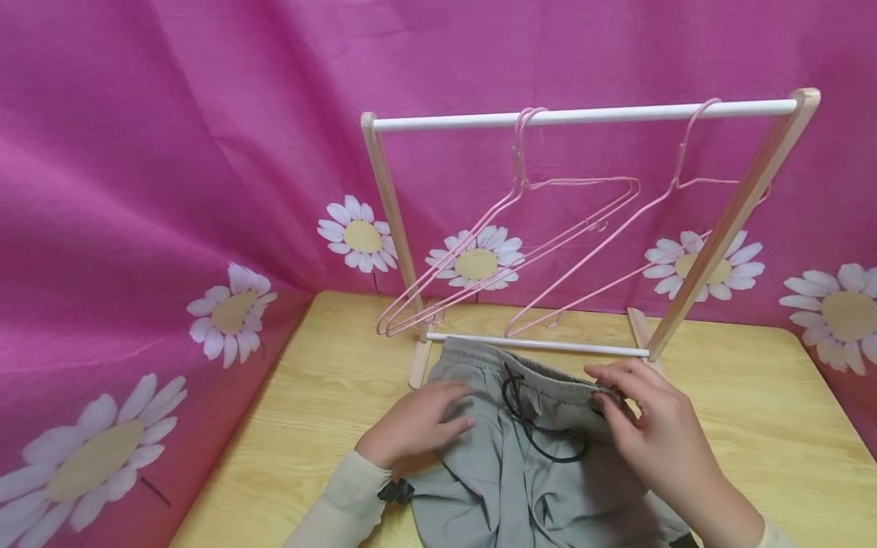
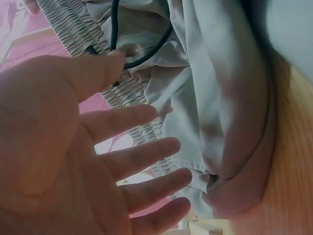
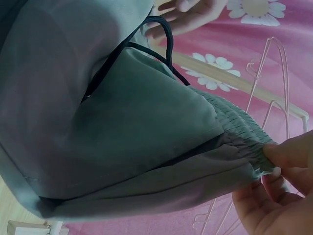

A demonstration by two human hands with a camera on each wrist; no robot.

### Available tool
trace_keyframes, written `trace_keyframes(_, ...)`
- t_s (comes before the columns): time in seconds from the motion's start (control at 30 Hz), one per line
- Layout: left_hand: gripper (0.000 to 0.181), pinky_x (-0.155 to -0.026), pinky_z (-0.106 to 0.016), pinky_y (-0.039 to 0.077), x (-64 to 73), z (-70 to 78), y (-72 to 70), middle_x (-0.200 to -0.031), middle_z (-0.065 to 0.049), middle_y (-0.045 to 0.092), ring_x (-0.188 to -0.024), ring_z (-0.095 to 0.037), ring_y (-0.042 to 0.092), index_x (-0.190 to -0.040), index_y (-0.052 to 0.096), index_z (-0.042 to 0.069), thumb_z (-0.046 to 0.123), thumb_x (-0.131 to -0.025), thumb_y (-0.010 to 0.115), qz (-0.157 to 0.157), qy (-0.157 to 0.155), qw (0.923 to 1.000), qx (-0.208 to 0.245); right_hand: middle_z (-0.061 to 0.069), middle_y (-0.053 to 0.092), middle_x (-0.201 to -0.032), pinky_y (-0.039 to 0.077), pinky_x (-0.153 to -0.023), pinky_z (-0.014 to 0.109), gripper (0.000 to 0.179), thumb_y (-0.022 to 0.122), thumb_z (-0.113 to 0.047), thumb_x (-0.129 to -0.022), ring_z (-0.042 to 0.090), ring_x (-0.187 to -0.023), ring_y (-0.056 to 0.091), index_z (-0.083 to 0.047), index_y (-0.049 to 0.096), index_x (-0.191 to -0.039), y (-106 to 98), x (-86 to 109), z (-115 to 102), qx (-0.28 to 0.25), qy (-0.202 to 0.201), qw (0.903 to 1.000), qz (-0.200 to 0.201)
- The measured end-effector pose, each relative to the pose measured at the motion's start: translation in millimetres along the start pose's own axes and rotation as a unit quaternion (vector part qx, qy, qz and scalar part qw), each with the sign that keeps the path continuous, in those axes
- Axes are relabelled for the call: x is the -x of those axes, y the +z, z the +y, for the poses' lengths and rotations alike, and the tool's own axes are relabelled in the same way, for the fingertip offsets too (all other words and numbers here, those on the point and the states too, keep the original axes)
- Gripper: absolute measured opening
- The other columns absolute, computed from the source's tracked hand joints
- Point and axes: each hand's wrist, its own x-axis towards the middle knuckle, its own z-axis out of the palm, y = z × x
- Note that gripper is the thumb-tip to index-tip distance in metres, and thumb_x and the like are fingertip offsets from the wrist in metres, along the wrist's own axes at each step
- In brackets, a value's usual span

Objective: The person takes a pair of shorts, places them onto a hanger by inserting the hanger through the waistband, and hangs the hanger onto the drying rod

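Note:
Grey pants (image 1: 479,434) with a gathered elastic waistband and a black drawstring (image 1: 527,434) lie on the table, the waistband toward the rack. How long the legs are cannot be seen. My right hand (image 1: 651,418) pinches the right end of the waistband between thumb and fingers; the right wrist view shows the grip on the gathered edge (image 3: 244,127). At the left side of the pants is my left hand (image 1: 421,422). Its fingers are spread and fairly straight in the left wrist view, palm (image 2: 63,142) showing, with nothing gripped.
Behind the pants stands a small rack with wooden posts (image 1: 733,221) and a white top rail (image 1: 617,114). Pink wire hangers (image 1: 473,236) hang from it, two together on the left and another hanger (image 1: 596,251) on the right. A pink daisy-print cloth (image 1: 240,114) surrounds the wooden table (image 1: 308,426).

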Motion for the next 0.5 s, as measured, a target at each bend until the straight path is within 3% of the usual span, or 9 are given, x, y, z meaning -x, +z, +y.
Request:
trace_keyframes(0.27, 0.046, -0.119, -0.047, 0.049, -7.2, 5.0, -3.1, -0.157, -0.002, 0.063, -0.147, -0.022, 0.057, -0.151, 0.064, 0.019, 0.039, -0.110, 0.063, 0.058, -0.029, 0.9979, 0.008, -0.004, 0.074, -0.105, 0.047, -0.085, 0.003, 0.052, 0.084, 0.024, -0.076, -0.002, -0.101, 0.062, -0.009, 0.081, -0.116, -3.1, 4.0, -0.4, -0.001, 0.007, 1.0000, -0.003)
trace_keyframes(0.5, 0.042, -0.109, -0.043, 0.057, -8.5, 3.1, -8.8, -0.144, -0.002, 0.068, -0.130, -0.018, 0.067, -0.147, 0.067, 0.015, 0.030, -0.108, 0.069, 0.122, -0.052, 0.9910, 0.020, -0.003, 0.072, -0.104, 0.048, -0.086, 0.003, 0.053, 0.083, 0.024, -0.076, -0.002, -0.102, 0.061, -0.008, 0.081, -0.118, -2.4, 5.0, -0.5, -0.025, -0.006, 0.9997, -0.006)
